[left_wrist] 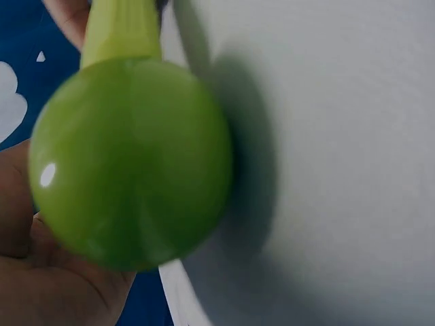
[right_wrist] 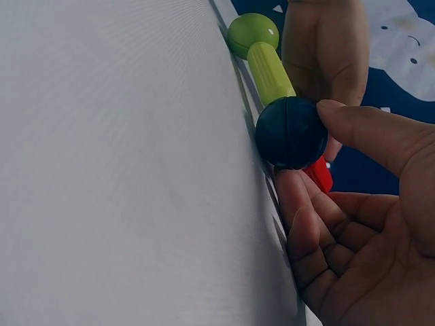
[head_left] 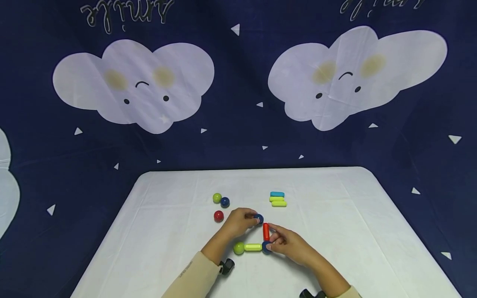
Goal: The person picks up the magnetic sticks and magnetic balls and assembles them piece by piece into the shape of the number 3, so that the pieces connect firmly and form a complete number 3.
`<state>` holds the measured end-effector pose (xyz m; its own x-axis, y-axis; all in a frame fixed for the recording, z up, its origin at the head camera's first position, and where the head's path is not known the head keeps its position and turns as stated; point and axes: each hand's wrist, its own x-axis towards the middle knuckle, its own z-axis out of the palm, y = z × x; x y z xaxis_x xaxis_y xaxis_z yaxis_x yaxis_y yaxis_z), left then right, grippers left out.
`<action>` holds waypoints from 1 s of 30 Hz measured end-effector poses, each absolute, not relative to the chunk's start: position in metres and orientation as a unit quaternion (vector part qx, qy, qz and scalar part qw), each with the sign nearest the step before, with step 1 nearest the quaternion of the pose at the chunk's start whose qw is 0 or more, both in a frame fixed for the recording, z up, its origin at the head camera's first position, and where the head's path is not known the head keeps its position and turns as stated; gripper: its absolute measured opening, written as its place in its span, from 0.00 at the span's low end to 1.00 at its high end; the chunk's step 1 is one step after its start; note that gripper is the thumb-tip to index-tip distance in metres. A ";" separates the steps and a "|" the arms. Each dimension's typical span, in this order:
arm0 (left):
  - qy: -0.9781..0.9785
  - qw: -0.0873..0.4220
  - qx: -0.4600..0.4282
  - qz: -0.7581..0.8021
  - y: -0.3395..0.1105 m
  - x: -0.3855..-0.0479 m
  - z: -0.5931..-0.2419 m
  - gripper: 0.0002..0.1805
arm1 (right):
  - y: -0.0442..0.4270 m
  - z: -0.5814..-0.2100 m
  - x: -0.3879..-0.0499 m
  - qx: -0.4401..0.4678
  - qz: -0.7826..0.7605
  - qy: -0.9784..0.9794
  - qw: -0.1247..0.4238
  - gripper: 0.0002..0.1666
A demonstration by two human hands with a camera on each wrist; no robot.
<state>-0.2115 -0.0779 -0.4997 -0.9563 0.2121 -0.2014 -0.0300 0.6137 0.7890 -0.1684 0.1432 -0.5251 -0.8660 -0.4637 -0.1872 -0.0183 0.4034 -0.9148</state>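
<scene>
Head view alone shows a blue ball (head_left: 259,218) pinched by the left hand (head_left: 238,222); the right hand (head_left: 292,246) pinches a corner ball (head_left: 265,248) touching the red stick (head_left: 266,231). Bench (head_left: 164,231) side edges lie far, giving room sideways.

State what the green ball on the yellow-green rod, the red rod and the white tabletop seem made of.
Green ball: probably hard, glossy plastic, from the sharp highlight on its smooth curve.
Red rod: likely plastic too, given its even, bright colour, but unsure.
White tabletop: perhaps covered in cloth or thin vinyl, matte, with faint creases.
</scene>
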 end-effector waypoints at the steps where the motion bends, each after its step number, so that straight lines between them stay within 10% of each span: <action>1: 0.888 0.137 0.054 0.435 -0.076 -0.212 -0.500 0.17 | 0.143 -0.525 -0.168 -0.148 -0.526 0.810 0.212 0.44; 30: 0.888 0.134 0.043 0.438 -0.061 -0.214 -0.507 0.18 | 0.142 -0.529 -0.167 -0.144 -0.524 0.816 0.198 0.41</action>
<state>-0.2144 -0.0607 -0.5072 -0.9604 0.1934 -0.2004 -0.0416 0.6119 0.7899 -0.1673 0.1423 -0.5295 -0.8803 -0.4423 -0.1717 -0.0281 0.4099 -0.9117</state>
